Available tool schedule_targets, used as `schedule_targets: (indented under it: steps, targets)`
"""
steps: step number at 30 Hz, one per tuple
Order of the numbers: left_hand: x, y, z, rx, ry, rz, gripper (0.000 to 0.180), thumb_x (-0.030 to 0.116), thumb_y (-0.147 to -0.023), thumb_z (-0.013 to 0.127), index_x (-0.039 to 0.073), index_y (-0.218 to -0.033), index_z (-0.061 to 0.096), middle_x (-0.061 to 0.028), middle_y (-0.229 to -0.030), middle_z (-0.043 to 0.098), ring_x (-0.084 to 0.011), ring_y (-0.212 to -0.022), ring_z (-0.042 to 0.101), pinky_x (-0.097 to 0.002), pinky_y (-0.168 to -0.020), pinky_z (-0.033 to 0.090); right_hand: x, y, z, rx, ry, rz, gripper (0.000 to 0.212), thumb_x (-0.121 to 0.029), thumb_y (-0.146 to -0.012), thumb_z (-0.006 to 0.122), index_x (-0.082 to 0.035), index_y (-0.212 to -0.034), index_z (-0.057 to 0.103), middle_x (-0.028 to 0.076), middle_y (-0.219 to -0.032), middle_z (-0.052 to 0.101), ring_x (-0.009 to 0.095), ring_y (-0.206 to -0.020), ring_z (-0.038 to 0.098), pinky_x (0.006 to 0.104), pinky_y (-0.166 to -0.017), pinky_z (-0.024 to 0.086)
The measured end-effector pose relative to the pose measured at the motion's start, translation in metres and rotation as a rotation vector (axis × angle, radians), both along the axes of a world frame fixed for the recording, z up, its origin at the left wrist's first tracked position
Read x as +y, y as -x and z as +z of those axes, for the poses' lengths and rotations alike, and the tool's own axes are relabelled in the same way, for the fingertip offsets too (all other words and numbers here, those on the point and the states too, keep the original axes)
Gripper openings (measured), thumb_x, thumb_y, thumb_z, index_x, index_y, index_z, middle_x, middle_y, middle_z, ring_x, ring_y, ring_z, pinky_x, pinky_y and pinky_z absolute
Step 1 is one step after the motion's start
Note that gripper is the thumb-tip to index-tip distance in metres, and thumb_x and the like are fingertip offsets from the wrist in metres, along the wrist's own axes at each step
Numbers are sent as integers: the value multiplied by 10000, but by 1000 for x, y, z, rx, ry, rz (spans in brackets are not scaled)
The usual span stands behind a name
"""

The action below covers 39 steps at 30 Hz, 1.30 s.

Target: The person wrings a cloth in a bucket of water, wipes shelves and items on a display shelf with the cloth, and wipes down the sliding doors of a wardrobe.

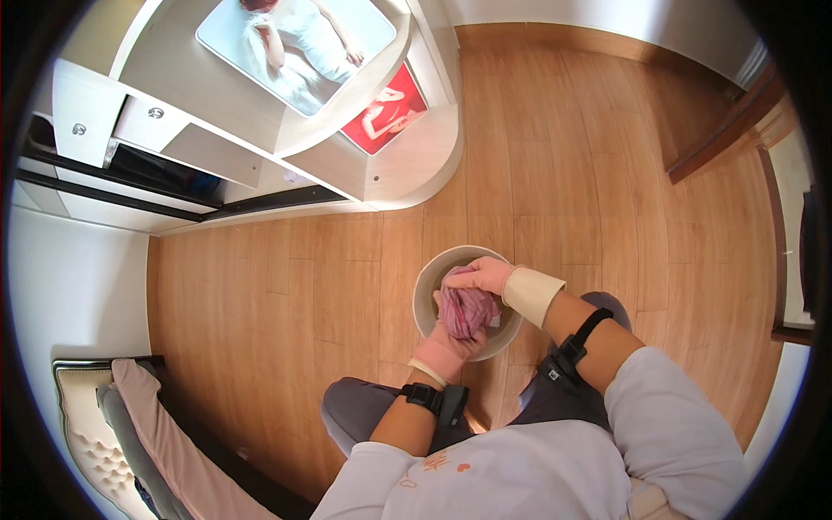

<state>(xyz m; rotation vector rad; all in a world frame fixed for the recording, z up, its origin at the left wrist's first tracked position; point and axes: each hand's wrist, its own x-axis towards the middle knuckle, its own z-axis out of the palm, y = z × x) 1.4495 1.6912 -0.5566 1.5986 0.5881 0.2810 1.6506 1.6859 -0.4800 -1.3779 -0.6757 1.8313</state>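
The bunched pink cloth [466, 310] lies inside the round basin [427, 286] on the floor, gripped between both gloved hands: left hand [446, 349] clutching its near side, right hand [485, 276] its far side.

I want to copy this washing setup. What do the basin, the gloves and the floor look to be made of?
Basin: likely plastic, smooth beige matte rim. Gloves on left hand and right hand: apparently rubber, pink with cream cuffs, faint sheen. Floor: wood or laminate planks, visible grain and seams.
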Motion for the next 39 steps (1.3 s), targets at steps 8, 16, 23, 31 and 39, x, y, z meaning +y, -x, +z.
schedule_targets:
  steps: [8,16,23,31,39]
  targets:
    - [-4,-11,32,-278,1603,320,820,797,-709,620,198,-1264,545,-72,-1122,624,-267,-801,590,-328,-599,468,-8,-8,8,-170,262,121,662,-544,-809,711,-13,-1197,632,119,-1101,684,178,-830,678,373,-643,560]
    - [-7,-30,82,-270,1513,171,717,463,-819,734,98,-1371,458,-195,-1286,545,-372,-1034,597,-474,-808,581,-19,-8,-19,668,-66,111,359,-298,-941,619,-22,-1170,603,134,-1341,575,248,-1221,558,381,-1022,475]
    - [10,-13,60,-201,1704,151,531,315,-886,712,36,-1290,510,-172,-1123,619,-248,-922,644,-285,-664,574,-10,-1,6,409,57,3,197,-179,-886,663,-7,-976,626,144,-1126,686,246,-998,670,374,-824,568]
    - [0,-34,66,101,1130,259,313,149,-831,762,98,-1087,590,-15,-855,645,-149,-712,638,-270,-518,502,-2,19,-49,169,19,-139,248,-189,-768,758,8,-868,646,103,-828,694,208,-766,649,332,-711,517]
    - [-6,-56,21,681,626,229,376,196,-737,797,70,-1021,584,-30,-798,646,-138,-630,621,-306,-472,440,-1,29,-64,-270,-9,-3,251,-193,-692,758,-30,-842,639,120,-790,671,210,-745,635,345,-687,512]
